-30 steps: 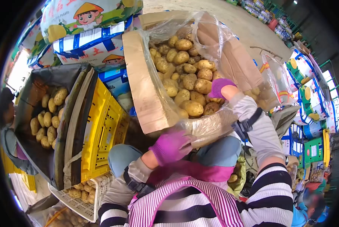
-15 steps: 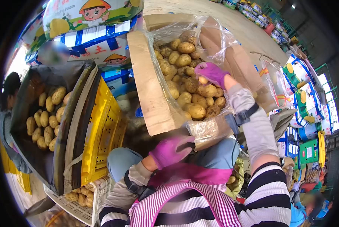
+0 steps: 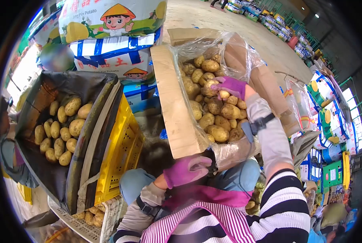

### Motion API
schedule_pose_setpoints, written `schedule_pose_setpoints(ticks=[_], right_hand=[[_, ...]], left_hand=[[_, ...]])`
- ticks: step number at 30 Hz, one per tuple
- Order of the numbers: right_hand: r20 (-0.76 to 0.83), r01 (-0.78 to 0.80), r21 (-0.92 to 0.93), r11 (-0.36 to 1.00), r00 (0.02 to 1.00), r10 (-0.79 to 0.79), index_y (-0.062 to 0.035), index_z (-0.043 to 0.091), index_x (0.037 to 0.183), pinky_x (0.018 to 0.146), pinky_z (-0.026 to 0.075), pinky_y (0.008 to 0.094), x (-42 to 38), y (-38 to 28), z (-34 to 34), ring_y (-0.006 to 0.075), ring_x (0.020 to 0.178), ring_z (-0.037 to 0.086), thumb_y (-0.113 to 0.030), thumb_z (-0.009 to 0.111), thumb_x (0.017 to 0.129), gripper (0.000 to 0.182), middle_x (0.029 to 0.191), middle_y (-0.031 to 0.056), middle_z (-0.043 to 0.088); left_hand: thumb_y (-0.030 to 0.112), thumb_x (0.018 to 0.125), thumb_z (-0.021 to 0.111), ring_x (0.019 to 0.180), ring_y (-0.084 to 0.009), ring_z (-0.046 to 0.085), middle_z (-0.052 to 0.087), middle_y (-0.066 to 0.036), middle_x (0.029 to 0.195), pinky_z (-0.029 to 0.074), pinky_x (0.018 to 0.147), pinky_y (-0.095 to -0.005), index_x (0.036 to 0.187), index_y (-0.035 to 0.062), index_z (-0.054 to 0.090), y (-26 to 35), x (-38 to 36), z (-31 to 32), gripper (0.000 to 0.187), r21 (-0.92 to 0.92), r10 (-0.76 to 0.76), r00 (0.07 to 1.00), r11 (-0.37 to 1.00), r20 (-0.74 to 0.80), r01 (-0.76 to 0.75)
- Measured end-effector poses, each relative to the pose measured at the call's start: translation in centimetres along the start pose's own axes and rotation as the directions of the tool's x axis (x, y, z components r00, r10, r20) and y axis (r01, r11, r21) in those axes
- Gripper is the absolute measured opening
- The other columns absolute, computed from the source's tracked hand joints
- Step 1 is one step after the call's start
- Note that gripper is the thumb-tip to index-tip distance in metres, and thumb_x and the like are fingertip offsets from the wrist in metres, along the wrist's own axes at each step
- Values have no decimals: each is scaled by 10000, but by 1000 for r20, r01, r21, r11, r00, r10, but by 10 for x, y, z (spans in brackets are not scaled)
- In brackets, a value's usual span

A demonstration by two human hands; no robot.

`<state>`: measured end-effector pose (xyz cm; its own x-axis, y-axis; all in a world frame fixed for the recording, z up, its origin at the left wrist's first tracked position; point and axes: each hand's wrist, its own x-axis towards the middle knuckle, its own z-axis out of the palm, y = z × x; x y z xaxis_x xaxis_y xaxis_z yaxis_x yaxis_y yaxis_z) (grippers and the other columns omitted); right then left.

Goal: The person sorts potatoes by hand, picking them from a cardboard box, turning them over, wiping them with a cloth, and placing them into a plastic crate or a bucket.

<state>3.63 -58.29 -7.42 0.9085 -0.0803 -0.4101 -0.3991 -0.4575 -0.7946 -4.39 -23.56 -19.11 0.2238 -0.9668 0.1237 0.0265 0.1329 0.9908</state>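
Note:
An opened cardboard box (image 3: 172, 117) lined with clear plastic holds a heap of potatoes (image 3: 217, 133). Over the heap, my right hand (image 3: 232, 86) in a purple knit glove is closed on a small pale potato (image 3: 224, 94), its fingertips among the neighbouring potatoes. My left hand (image 3: 188, 171), gloved in purple too, hovers above my lap by the box's near edge. Its fingers are loosely curled with a gap to the thumb, and nothing shows in it. At left, a dark-lined bin (image 3: 31, 162) contains several cleaner-looking potatoes (image 3: 59, 146).
A yellow crate (image 3: 118, 150) stands under the dark bin, with a white basket (image 3: 78, 229) of potatoes below. Printed potato cartons (image 3: 112, 56) are stacked behind. Another person's sleeve (image 3: 17, 162) is at far left. More cartons (image 3: 330, 109) line the right side.
The view has shifted, so the scene sits lower and further right. My right hand and the small potato have moved slightly left and up over the heap. My left hand's fingers look more extended.

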Motion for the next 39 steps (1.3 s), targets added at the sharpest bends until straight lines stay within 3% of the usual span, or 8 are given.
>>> schedule_pose_setpoints(ticks=[5, 11, 16, 20, 26, 30, 34, 39], right_hand=[[43, 240, 283, 928, 964, -263, -7, 458, 1398, 577, 511, 253, -118, -36, 48, 130, 674, 630, -374, 650, 934, 622, 961, 89, 648], [-26, 570, 43, 820, 822, -570, -69, 520, 1368, 858, 518, 322, -168, -24, 124, 198, 1028, 640, -391, 666, 910, 578, 1182, 115, 649], [-403, 609, 7, 793, 727, -555, -86, 564, 1319, 785, 506, 330, -202, 14, 184, 169, 945, 633, -303, 708, 880, 511, 1098, 104, 649], [-680, 683, 475, 555, 686, -261, -40, 594, 1250, 653, 553, 292, -263, 41, 155, 136, 759, 679, -187, 685, 887, 402, 1090, 123, 676], [-936, 654, 345, 673, 292, 196, -6, 643, 1142, 661, 559, 252, -313, 177, 62, 149, 811, 687, -132, 614, 954, 228, 1044, 110, 698], [-946, -147, 111, 983, 287, 150, 4, 619, 1240, 918, 493, 362, -262, 287, 60, 245, 1032, 647, -275, 677, 911, 435, 1153, 173, 681], [-988, 300, -46, 953, 127, -88, 2, 632, 1214, 919, 501, 340, -282, 190, 66, 242, 1055, 649, -178, 657, 919, 346, 1166, 151, 681], [-633, 591, -134, 795, 567, -528, 18, 526, 1336, 992, 483, 365, -280, 36, 148, 246, 1154, 620, -158, 771, 821, 597, 1299, 139, 618]], left_hand=[[254, 989, 577, 1254, -270, 536, 487, -187, 1426, 446, 1044, -416, 1543, 62, 242, 32, -8, -8, 675, -629, -95, 940, 721, 327, 292], [702, 957, 314, 1202, -408, 569, 455, -262, 1423, 578, 846, -479, 1500, 42, 274, 61, 14, 5, 856, -938, -116, 992, 336, 55, 91], [511, 1009, 440, 844, -168, 622, 630, -99, 1107, 524, 645, -234, 1304, 55, 518, 64, -10, 27, 549, -724, -405, 884, 679, -234, 119], [476, 957, 540, 927, -170, 611, 580, -155, 1280, 501, 664, -245, 1463, 60, 378, 72, -26, 40, 675, -624, -353, 839, 781, -414, 20], [408, 878, 657, 992, -213, 610, 534, -151, 1331, 526, 744, -288, 1490, 49, 303, 87, -51, 47, 793, -269, -323, 833, 938, -449, 218], [310, 772, 803, 1126, -227, 590, 551, -99, 1305, 510, 926, -342, 1462, 59, 368, 84, -43, 60, 854, -135, -343, 785, 938, -515, 321], [216, 696, 868, 1145, -179, 568, 564, -88, 1269, 461, 970, -306, 1373, 27, 480, 73, -41, 54, 803, 134, -139, 804, 956, -579, 262], [99, 692, 843, 1187, -198, 560, 576, -98, 1289, 444, 1015, -329, 1374, 26, 492, 78, -34, 63, 771, 137, -1, 797, 985, -605, 105]])
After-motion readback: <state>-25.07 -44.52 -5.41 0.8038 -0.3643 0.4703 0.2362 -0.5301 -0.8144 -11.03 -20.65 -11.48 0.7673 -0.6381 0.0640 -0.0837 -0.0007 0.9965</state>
